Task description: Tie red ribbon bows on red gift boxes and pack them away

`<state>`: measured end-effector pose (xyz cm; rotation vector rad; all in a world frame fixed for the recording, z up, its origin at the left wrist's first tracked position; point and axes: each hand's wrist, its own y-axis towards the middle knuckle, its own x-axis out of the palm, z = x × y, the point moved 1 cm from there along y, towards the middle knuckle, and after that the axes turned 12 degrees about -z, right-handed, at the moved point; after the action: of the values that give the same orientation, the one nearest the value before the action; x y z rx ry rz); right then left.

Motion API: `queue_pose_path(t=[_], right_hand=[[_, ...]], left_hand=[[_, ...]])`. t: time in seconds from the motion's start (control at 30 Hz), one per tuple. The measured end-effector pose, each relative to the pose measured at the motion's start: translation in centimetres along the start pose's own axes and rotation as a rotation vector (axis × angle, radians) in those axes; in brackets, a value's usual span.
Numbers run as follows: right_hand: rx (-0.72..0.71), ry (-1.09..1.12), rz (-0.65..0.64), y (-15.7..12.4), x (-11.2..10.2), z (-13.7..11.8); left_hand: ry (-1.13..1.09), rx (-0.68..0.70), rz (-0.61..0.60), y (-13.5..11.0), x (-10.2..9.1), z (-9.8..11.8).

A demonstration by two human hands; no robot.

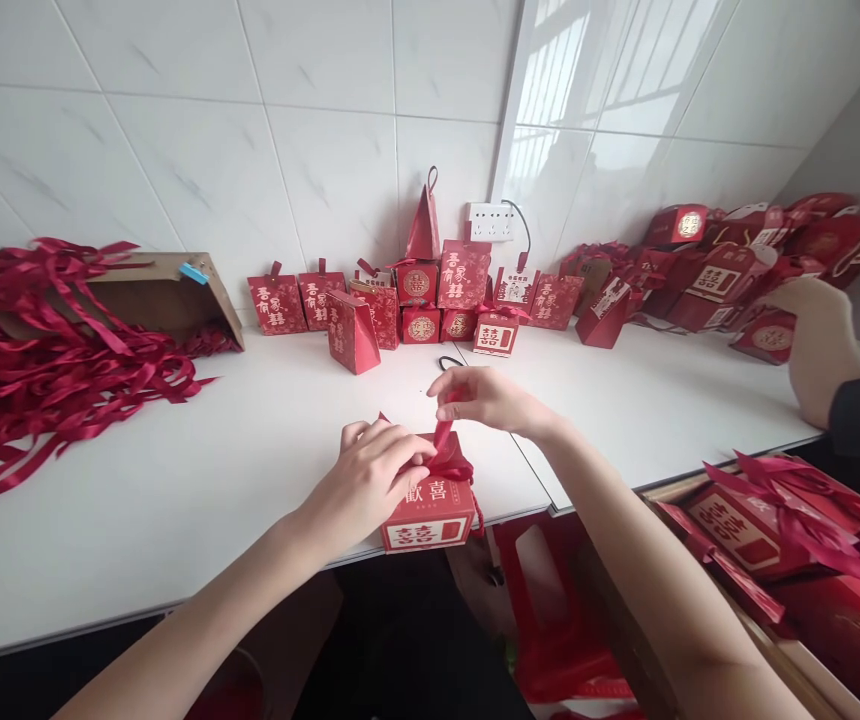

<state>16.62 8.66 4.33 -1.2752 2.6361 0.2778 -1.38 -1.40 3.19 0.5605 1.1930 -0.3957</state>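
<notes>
A red gift box (430, 525) with white and gold characters sits at the front edge of the white table. Across its top runs a red ribbon (443, 436), partly hidden by my fingers. My right hand (479, 397) pinches the ribbon and holds it up above the box. On the box's left side rests my left hand (383, 462), its fingers closed at the ribbon near the lid. What exactly the left fingertips grip is hidden, though the ribbon lies right at them.
A heap of red ribbons (62, 350) spills from a cardboard box (164, 285) at left. Several red boxes (421, 325) stand along the wall. More fill a carton (797, 560) at lower right. Another person's arm (820, 350) reaches in from the right. A red stool (550, 610) is below.
</notes>
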Motion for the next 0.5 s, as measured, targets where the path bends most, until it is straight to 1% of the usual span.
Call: queue_pose_path(t=[0.07,0.17,0.3,0.37,0.5], right_hand=[[0.016,0.14,-0.07,1.5,-0.5,0.6],[0.111,0.284,-0.112,3.2,-0.4,2.1],[0.222,0.382,-0.153,3.9,0.4,4.3],[0.24,0.398,-0.138,3.8,0.8,5.0],[0.232,0.375,-0.022,3.7,1.5,5.5]], left_hand=[[0.005,0.012,-0.012,0.0,0.0,0.0],[0.027,0.036,-0.031,0.1,0.1,-0.2],[0.023,0.043,-0.042,0.1,0.3,-0.4],[0.0,0.042,-0.05,0.2,0.3,-0.5],[-0.037,0.034,-0.081,0.4,0.2,-0.5]])
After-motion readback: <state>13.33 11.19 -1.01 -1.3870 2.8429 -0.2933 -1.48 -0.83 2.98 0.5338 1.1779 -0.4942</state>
